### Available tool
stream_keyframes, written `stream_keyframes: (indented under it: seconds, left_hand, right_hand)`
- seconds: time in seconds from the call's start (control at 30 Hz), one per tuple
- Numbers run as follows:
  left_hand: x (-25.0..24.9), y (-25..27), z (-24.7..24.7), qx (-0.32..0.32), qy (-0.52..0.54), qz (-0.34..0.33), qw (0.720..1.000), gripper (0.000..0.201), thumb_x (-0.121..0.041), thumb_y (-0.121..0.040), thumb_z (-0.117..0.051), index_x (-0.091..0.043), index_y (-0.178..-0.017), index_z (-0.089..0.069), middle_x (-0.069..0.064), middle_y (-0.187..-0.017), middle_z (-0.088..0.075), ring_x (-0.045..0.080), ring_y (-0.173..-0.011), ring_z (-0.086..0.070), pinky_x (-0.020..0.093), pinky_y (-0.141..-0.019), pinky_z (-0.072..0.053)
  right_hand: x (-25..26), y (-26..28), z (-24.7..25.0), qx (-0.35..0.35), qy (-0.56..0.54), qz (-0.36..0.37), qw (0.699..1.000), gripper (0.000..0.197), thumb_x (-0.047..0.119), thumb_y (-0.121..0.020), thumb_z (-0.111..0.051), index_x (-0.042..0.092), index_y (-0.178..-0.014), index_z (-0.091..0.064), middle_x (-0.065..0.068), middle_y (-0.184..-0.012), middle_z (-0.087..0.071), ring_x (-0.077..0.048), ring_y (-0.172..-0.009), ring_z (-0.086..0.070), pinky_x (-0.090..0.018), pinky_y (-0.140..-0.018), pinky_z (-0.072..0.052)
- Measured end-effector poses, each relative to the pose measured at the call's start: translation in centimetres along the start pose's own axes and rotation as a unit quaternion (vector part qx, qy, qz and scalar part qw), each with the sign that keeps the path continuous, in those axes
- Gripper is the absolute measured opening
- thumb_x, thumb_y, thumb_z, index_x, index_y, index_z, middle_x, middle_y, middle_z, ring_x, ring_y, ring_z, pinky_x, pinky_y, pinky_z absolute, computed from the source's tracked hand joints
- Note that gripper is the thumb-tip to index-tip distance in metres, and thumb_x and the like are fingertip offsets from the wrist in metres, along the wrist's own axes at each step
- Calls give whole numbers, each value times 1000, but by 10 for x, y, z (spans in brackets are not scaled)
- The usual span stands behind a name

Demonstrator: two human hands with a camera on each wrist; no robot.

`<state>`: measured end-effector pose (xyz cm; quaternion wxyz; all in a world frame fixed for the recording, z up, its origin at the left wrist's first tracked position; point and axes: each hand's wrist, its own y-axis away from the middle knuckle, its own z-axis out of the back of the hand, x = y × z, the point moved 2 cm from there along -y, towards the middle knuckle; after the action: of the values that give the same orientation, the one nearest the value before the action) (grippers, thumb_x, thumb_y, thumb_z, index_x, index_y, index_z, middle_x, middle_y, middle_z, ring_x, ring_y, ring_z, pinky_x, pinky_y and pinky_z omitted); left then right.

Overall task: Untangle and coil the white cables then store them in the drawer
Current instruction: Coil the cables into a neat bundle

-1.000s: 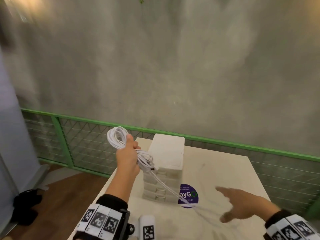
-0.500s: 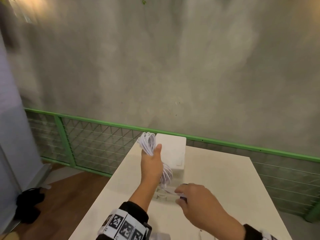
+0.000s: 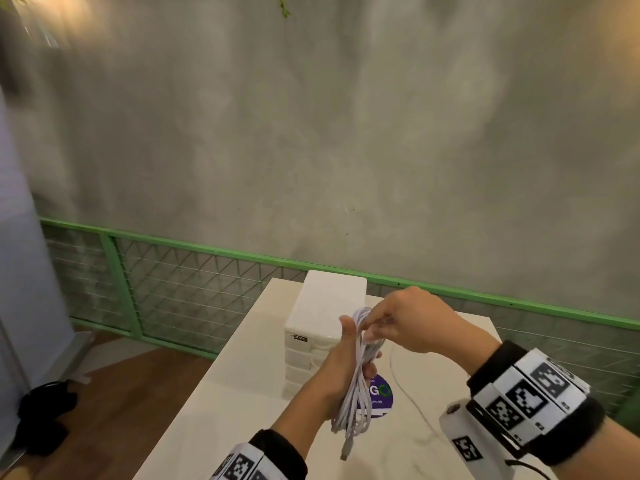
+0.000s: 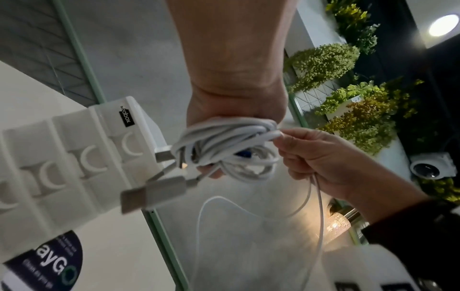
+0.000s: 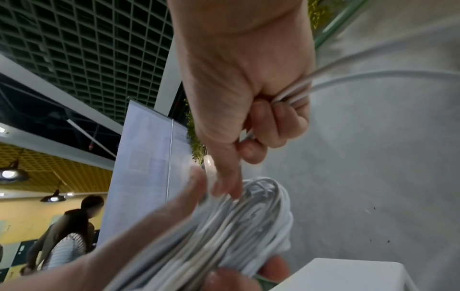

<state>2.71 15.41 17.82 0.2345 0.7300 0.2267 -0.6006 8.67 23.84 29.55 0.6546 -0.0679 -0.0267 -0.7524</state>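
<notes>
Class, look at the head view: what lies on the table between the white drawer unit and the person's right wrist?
A purple round sticker beside the drawer unit, then a loose white cable strand trailing over the table. The head view shows this.

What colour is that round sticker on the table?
Dark purple sticker with white and green lettering; head view.

White cables point(image 4: 224, 145) in left hand point(image 4: 236, 102)

cables point(image 3: 358, 386): showing white all over
drawer unit point(image 3: 325, 320): showing white, black label
table point(image 3: 242, 393): looking cream
sticker point(image 3: 381, 396): showing purple, white and green lettering
railing point(image 3: 194, 244): showing green
wristbands point(image 3: 530, 393): showing black-white square markers
wall point(image 3: 346, 133): looking mottled grey
</notes>
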Motion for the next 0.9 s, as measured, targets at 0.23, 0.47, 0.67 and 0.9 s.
stream_keyframes:
  seconds: [0.23, 0.47, 0.67, 0.9]
  left_hand:
    - [5, 8, 4, 91, -329, 47, 939, 46, -27, -58, -67, -28, -99, -46, -4, -99, -59, 18, -93, -58, 30, -84, -48]
    - [6, 15, 12, 115, -393, 49, 911, 25, -5, -79, -49, -12, -103, -52, 7, -81, -51, 13, -74, -43, 25, -68, -39]
    - [-5, 18, 29, 95, -218, 33, 971, 16, -15, -90, -56, -25, -104, -56, -11, -77, -58, 0, -68, -54, 12, -63, -45]
    - [5, 14, 27, 84, 130, 103, 983, 26, -6, -73, -59, 0, -98, -60, 4, -60, -53, 11, -46, -49, 25, -51, -48]
  right_hand:
    - [11, -9, 15, 32, 55, -20, 998, 22, 39, -67, -76, 23, -81, -68, 8, -71, -59, -14, -72, -53, -22, -51, -36]
    - [-16, -33, 23, 65, -24, -18, 997, 24, 37, -83, -65, 18, -95, -73, 1, -94, -70, -17, -89, -61, -29, -76, -47]
    - [-51, -25, 1, 26, -149, -75, 986, 26, 38, -89, -55, 19, -81, -71, 7, -59, -51, -9, -54, -42, -22, -54, -32]
    - [-64, -7, -22, 33, -249, -122, 960, 34, 42, -94, -42, 24, -75, -64, 5, -65, -47, -10, -55, -41, -21, -52, -32]
